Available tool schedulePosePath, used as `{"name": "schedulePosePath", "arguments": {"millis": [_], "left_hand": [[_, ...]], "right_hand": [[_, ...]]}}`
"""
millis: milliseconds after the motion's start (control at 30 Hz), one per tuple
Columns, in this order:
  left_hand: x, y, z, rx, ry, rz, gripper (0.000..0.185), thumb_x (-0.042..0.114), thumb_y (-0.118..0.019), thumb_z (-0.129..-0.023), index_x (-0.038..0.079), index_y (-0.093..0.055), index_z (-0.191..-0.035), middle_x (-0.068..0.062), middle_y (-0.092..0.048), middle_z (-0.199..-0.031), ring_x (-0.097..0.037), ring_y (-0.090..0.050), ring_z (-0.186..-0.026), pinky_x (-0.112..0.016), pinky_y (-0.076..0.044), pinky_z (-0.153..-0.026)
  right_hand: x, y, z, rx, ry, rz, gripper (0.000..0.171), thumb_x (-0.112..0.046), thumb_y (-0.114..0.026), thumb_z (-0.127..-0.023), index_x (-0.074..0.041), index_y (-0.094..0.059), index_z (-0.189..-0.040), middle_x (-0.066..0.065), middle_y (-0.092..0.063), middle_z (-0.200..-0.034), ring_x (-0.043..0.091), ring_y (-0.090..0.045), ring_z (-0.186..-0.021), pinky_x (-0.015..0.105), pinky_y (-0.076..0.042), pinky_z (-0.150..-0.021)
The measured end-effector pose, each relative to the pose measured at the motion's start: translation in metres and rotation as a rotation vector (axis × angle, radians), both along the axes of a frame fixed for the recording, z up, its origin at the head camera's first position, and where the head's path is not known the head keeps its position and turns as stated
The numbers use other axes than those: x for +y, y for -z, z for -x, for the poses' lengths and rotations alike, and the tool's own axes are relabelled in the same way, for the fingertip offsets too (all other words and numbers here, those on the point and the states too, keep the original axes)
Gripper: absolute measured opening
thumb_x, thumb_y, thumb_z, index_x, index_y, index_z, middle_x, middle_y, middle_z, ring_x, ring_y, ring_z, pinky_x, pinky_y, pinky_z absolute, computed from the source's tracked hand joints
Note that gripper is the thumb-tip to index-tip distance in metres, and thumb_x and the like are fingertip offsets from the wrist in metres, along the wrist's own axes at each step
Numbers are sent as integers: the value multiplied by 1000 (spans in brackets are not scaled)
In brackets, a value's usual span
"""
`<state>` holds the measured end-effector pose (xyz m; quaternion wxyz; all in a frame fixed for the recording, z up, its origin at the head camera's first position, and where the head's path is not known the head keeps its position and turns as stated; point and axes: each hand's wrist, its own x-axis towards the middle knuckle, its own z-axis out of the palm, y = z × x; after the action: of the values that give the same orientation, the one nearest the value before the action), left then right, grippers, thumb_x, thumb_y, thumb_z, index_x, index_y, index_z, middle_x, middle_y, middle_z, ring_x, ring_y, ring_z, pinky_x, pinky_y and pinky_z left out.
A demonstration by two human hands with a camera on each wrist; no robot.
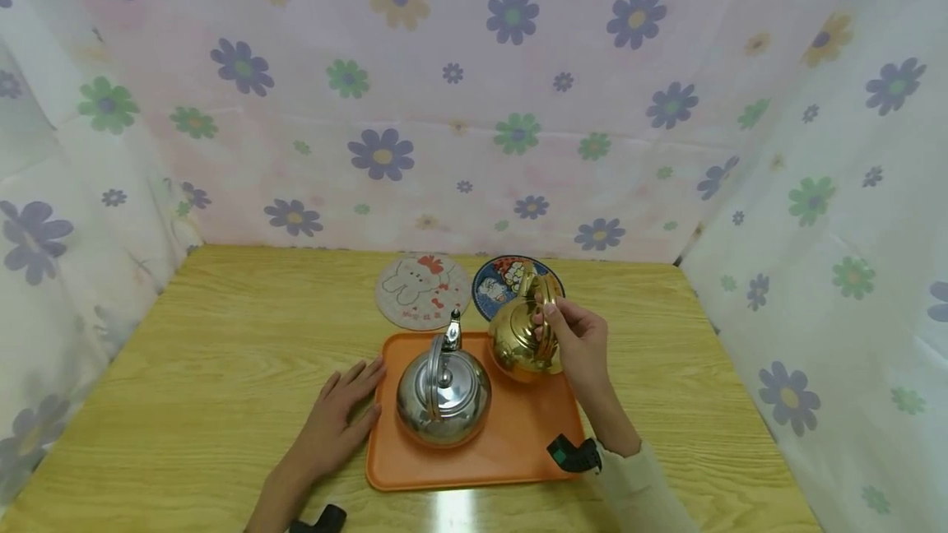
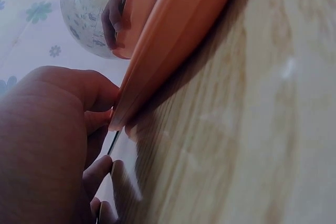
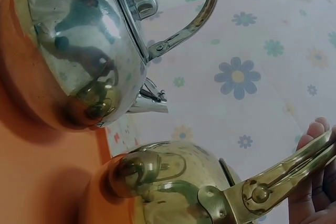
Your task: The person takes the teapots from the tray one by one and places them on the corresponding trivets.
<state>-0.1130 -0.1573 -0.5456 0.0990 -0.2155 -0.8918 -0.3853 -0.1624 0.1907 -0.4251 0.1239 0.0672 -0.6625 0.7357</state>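
A gold kettle is at the back right of an orange tray, its spout overlapping a blue round mat. My right hand grips its raised handle, also seen with the fingers around the gold handle in the right wrist view. Whether its base touches the tray is unclear. To the left, a silver kettle stands on the tray, spout facing away. My left hand lies beside the tray with fingers extended, and its fingertips touch the tray's left edge.
Behind the tray lie a white round mat with a rabbit picture and a dark blue cartoon mat. Everything is on a wooden table, with flowered cloth hanging at the back and both sides.
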Motion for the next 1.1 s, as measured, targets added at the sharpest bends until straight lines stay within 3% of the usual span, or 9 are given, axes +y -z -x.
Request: {"name": "schedulePosePath", "arguments": {"millis": [100,333,567,1100], "left_hand": [[0,0,0,-10,0,3,52,18,-67,-98,4,-55,-146,-14,-51,-153,-46,-42,-141,-70,-20,-111],[0,-3,0,-3,1,-10,52,16,-68,-97,4,-56,-146,-14,-52,-152,-47,-42,-140,-71,-20,-110],[0,-4,-2,-6,-1,-13,52,16,-67,-97,5,-56,-146,-13,-52,-153,-46,-43,-141,-71,-20,-111],[0,0,1,-3,-7,9,52,19,-67,-97,5,-55,-146,-12,-52,-153,-44,-42,-142,-63,-19,-116]], "right_hand": [[-2,-1,2,3,5,1,33,-3,-57,-103,26,-60,-117,0,-76,-94,12,-68,-74,22,-58,-65],[-5,-4,6,-33,25,-2,32,-5,-59,-102,24,-62,-113,18,-73,-92,16,-69,-74,25,-59,-67],[-8,-7,7,-68,42,19,30,-4,-59,-102,22,-63,-117,9,-75,-87,15,-69,-74,25,-59,-67],[-10,-5,12,-49,73,77,29,-5,-60,-102,15,-67,-121,4,-74,-80,10,-66,-67,23,-57,-63]]}}
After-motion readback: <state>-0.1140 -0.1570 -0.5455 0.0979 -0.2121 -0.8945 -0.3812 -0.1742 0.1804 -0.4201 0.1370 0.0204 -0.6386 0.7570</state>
